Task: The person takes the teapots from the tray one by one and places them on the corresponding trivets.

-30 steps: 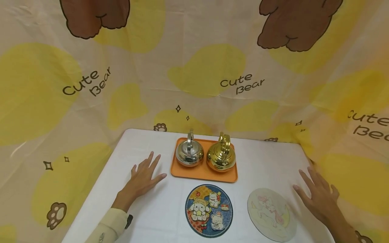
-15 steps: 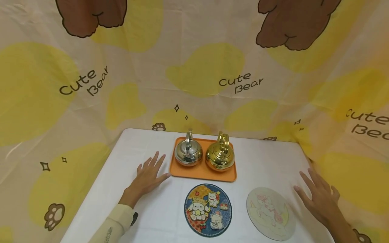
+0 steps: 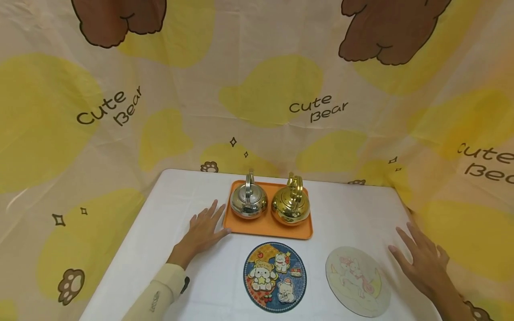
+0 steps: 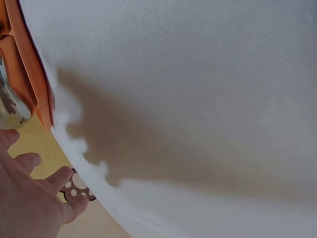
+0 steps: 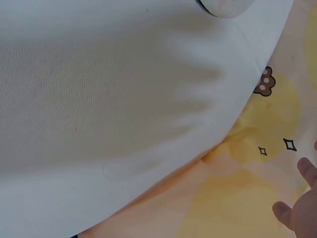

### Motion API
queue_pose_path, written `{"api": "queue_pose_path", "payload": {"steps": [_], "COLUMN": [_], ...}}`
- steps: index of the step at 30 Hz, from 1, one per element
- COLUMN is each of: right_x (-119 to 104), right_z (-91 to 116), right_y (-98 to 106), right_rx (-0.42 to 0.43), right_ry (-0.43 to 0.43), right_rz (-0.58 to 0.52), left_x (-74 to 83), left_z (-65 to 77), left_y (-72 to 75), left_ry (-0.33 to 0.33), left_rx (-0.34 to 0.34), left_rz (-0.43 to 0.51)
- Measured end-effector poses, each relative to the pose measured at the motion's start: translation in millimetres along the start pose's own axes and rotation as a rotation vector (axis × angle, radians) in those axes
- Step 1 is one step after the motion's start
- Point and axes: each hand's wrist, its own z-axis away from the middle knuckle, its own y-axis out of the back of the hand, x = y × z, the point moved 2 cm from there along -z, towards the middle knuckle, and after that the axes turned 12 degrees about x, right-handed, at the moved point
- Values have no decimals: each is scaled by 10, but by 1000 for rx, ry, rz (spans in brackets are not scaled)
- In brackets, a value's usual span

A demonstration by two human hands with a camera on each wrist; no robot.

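An orange tray (image 3: 265, 228) lies toward the back of the white table, bearing a silver teapot (image 3: 249, 203) on its left and a gold teapot (image 3: 291, 206) on its right. My left hand (image 3: 202, 232) is spread at the tray's left side, fingertips right at its edge in the head view, holding nothing. In the left wrist view, the left hand (image 4: 29, 198) shows beside the tray's corner (image 4: 37, 74) and a bit of the silver pot. Over the table's right side hovers my right hand (image 3: 421, 263), fingers extended, nearest the pale round mat (image 3: 358, 281).
In front of the tray lies a round blue mat (image 3: 275, 277) with cartoon animals. A printed curtain (image 3: 257, 102) hangs behind and beside the white table (image 3: 217, 290). The table's right edge passes below my right hand.
My left hand has moved right, up to the tray's left edge. The right hand has stayed in place, and the teapots and mats have not moved.
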Motion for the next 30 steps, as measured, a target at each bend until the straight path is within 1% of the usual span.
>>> {"api": "queue_pose_path", "payload": {"steps": [3,12,19,24,30], "right_x": [-1,-13,-41,-79,-148], "right_z": [9,25,7,-6,-53], "right_y": [1,0,12,34,63], "right_rx": [3,1,15,32,53], "right_ry": [-6,-15,-8,3,25], "right_rz": [1,8,5,1,-6], "left_x": [17,78,101,92,68], "left_z": [-26,-98,-137,-138,-142], "left_y": [-18,-33,-79,-125,-173], "left_ry": [-11,-1,5,21,25], "left_rx": [0,-27,-47,-70,-82], "left_rz": [1,55,62,64,63]}}
